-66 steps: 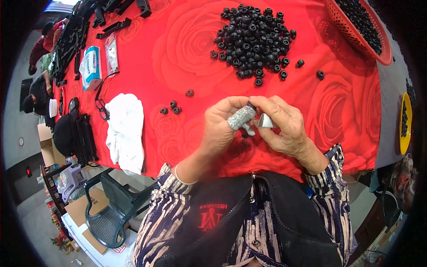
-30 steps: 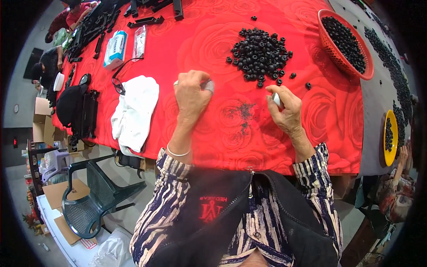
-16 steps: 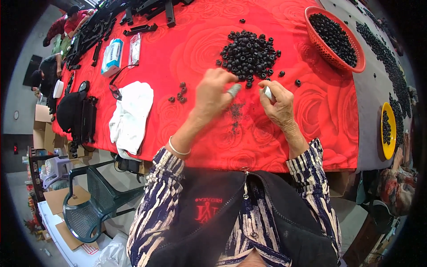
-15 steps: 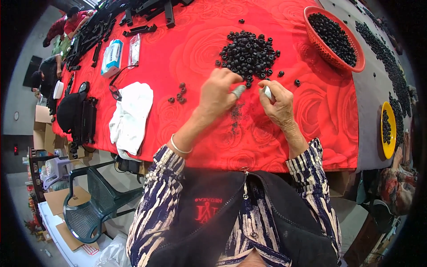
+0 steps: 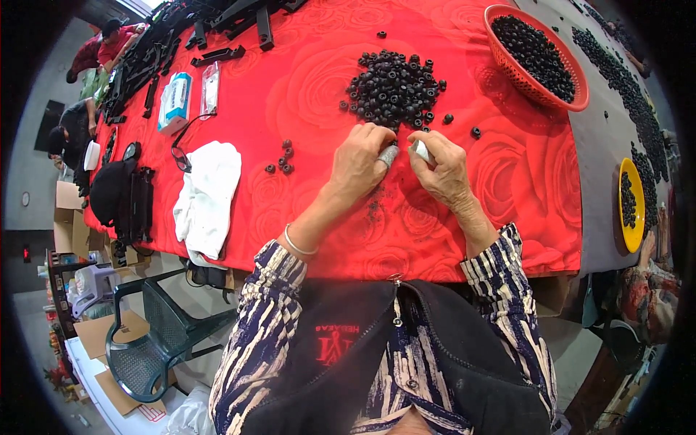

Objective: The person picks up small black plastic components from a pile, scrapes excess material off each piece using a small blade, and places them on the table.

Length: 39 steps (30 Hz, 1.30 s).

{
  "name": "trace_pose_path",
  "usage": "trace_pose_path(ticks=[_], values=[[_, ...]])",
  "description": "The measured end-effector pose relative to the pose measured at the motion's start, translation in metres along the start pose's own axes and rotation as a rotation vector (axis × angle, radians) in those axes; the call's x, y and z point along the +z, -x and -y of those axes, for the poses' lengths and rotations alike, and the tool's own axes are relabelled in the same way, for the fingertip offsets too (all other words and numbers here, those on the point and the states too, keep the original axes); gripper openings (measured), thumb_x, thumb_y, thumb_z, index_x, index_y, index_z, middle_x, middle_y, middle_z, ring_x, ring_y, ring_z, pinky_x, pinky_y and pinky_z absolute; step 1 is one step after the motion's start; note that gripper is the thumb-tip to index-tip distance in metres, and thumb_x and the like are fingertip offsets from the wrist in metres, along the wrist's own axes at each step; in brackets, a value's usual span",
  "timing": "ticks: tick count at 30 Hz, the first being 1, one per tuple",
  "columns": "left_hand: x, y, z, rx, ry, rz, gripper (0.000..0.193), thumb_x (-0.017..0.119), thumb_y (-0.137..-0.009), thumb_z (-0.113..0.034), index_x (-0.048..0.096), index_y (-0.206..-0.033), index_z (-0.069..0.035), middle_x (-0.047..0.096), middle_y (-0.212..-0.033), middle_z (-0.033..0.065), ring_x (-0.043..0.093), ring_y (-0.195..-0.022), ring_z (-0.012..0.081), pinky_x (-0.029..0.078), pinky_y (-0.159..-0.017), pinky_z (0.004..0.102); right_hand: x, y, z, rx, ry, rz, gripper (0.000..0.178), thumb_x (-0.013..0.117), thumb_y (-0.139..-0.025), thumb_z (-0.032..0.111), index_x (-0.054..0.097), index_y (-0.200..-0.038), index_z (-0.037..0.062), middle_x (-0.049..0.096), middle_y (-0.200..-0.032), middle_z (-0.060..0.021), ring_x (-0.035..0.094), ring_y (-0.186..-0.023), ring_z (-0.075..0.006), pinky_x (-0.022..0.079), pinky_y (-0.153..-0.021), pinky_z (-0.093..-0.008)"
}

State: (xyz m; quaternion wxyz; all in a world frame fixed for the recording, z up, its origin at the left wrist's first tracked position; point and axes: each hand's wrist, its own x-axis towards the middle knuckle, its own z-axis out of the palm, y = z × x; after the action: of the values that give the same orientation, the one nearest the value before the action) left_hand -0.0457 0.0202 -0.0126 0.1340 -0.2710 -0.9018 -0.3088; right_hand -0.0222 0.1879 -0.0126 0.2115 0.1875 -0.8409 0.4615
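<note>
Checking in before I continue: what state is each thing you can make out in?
Left hand: fingers drawn together; any grip hidden.
Right hand: curled around a small pale object.
Black pile: heaped loose, a few strays around it.
Red basket: holding many black parts.
Yellow plate: partly covered with black parts.
White cloth: lying rumpled.
Dark crumbs: scattered on the red tablecloth.

over on the left i see a grey wall (image 5: pixel 29 174) with a dark rectangular panel (image 5: pixel 49 125) and a small round fixture (image 5: pixel 25 199). a bright patch (image 5: pixel 150 3) shows at the far end. the tabletop (image 5: pixel 522 232) wears a red rose-patterned cloth; near it stand a dark green plastic armchair (image 5: pixel 138 366), a pale stool (image 5: pixel 94 286) and cardboard boxes (image 5: pixel 69 217).
</note>
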Motion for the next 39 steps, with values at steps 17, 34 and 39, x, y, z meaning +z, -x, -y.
trace_pose_path(ticks=[17,34,39], values=[[-0.011,-0.002,-0.011,-0.233,0.510,0.024,0.011,0.067,-0.071,-0.010,0.063,-0.080,-0.004,0.057,-0.073,0.0068,0.052,-0.069,0.0194,0.041,-0.060,0.0310,-0.006,0.001,-0.006,-0.013,0.492,-0.052,0.025,0.063,-0.068,0.012,0.056,-0.091,0.0060,0.053,-0.075,-0.0091,0.058,-0.071,-0.0259,0.047,-0.057,-0.0374],[0.005,-0.015,-0.004,-0.038,-0.172,-0.036,0.023,0.069,-0.067,-0.030,0.064,-0.073,-0.008,0.055,-0.074,0.0054,0.054,-0.075,0.0234,0.045,-0.062,0.0363,-0.006,0.002,-0.009,0.091,0.353,-0.036,0.022,0.061,-0.071,0.009,0.058,-0.093,0.0056,0.057,-0.079,-0.0107,0.059,-0.071,-0.0298,0.047,-0.059,-0.0372],[-0.005,-0.008,-0.005,-0.153,0.182,-0.052,0.019,0.067,-0.075,-0.021,0.063,-0.083,-0.004,0.060,-0.076,0.0054,0.058,-0.068,0.0220,0.046,-0.059,0.0317,-0.003,0.001,-0.008,0.077,0.304,-0.058,0.022,0.061,-0.070,0.011,0.058,-0.091,0.0055,0.057,-0.079,-0.0107,0.059,-0.070,-0.0300,0.047,-0.059,-0.0376]])
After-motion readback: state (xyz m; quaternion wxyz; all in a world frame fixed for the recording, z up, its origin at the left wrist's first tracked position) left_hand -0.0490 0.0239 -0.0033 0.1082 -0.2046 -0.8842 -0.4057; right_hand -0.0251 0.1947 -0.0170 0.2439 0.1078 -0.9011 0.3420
